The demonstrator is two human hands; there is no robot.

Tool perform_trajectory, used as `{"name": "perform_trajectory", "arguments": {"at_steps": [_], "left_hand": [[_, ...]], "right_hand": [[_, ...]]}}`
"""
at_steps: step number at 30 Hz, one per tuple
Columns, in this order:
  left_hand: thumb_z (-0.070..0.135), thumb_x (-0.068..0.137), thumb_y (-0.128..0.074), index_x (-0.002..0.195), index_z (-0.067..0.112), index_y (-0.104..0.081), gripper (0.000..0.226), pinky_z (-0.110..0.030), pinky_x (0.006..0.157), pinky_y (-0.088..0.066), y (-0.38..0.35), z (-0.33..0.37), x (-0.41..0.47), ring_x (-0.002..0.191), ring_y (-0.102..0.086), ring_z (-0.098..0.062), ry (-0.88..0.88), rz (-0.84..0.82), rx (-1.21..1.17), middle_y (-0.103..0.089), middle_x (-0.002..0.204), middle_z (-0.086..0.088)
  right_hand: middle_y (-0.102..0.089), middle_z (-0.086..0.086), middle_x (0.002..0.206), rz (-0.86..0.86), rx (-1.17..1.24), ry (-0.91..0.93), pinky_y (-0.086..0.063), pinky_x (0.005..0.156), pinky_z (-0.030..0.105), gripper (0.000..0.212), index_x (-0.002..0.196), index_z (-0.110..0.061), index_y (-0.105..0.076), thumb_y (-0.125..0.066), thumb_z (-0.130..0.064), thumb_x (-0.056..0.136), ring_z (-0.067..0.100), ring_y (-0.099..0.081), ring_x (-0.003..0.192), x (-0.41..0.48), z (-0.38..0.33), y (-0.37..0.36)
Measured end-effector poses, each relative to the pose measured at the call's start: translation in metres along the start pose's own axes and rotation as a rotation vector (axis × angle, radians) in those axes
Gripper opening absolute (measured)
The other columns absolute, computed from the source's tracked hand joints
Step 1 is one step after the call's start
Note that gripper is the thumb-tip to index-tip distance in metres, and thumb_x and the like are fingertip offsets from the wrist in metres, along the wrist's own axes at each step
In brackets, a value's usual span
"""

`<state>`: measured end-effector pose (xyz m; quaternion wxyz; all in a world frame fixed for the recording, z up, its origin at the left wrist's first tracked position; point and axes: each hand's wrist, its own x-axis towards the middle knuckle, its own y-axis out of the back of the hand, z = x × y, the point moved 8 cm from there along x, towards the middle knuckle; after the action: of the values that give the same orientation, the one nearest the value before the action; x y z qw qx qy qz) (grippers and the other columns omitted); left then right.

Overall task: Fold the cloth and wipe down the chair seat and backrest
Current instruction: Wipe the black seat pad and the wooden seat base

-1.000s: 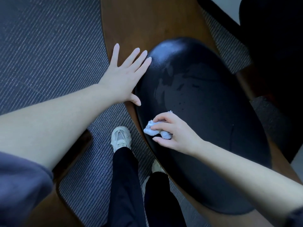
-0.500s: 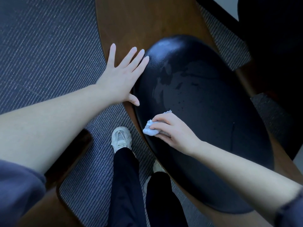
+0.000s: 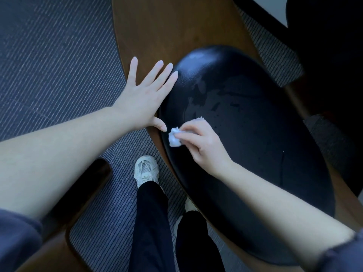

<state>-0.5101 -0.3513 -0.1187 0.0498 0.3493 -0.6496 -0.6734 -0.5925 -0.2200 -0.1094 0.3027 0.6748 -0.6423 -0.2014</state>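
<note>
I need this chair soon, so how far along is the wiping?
Done: the cloth is bunched, and damp streaks mark the upper part of the black seat cushion. In hand: the right hand pinches the cloth against the cushion's near edge; the left hand rests flat at its rim. Left: the cushion's lower part shows no streaks; the backrest cannot be judged here.

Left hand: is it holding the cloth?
No, the left hand lies flat, fingers spread, at the edge of the seat cushion, while the right hand pinches the cloth.
</note>
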Motion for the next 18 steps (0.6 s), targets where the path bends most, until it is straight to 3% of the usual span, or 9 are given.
{"name": "perform_trajectory", "arguments": {"at_steps": [2,8,13,16,18], "left_hand": [[0.078,0.065,-0.061,0.155,0.011,0.011,0.133,-0.069,0.11,0.008,0.0,0.0,0.001,0.151,0.012,-0.027,-0.005,0.001,-0.003,0.011,0.164,-0.009],[0.079,0.064,-0.061,0.154,0.01,0.011,0.134,-0.07,0.11,0.006,0.0,0.001,0.0,0.151,0.011,-0.027,-0.007,-0.008,0.003,0.011,0.164,-0.009],[0.079,0.065,-0.06,0.154,0.011,0.013,0.134,-0.069,0.109,0.008,0.0,0.0,0.001,0.151,0.013,-0.027,-0.002,-0.016,-0.002,0.013,0.164,-0.009],[0.079,0.064,-0.06,0.154,0.011,0.012,0.134,-0.069,0.109,0.009,0.0,0.0,0.001,0.151,0.012,-0.027,-0.004,-0.011,-0.005,0.012,0.164,-0.009],[0.078,0.064,-0.061,0.154,0.011,0.012,0.134,-0.069,0.109,0.01,0.0,0.0,0.001,0.151,0.013,-0.027,-0.003,-0.013,-0.009,0.012,0.164,-0.009]], "right_hand": [[-0.062,0.014,0.102,0.057,0.009,-0.048,-0.043,0.088,0.036,0.016,0.102,-0.002,-0.073,-0.06,0.001,0.092,0.027,-0.059,0.092,-0.002,0.002,0.0],[-0.062,0.001,0.12,-0.054,0.066,-0.141,-0.041,0.096,0.039,0.023,0.109,-0.014,-0.074,-0.056,-0.016,0.095,0.023,-0.056,0.11,-0.037,0.001,0.001],[-0.061,-0.004,0.118,0.048,0.006,-0.257,-0.045,0.087,0.042,0.019,0.099,-0.016,-0.074,-0.063,-0.004,0.09,0.02,-0.054,0.108,-0.04,0.001,0.01],[-0.054,-0.007,0.119,0.126,-0.053,-0.405,-0.048,0.083,0.041,0.027,0.107,-0.021,-0.07,-0.066,-0.005,0.086,0.017,-0.049,0.108,-0.047,0.006,0.016],[-0.056,-0.004,0.117,0.151,-0.078,-0.398,-0.046,0.086,0.038,0.025,0.107,-0.019,-0.071,-0.067,-0.005,0.086,0.02,-0.049,0.106,-0.048,0.004,0.013]]}}
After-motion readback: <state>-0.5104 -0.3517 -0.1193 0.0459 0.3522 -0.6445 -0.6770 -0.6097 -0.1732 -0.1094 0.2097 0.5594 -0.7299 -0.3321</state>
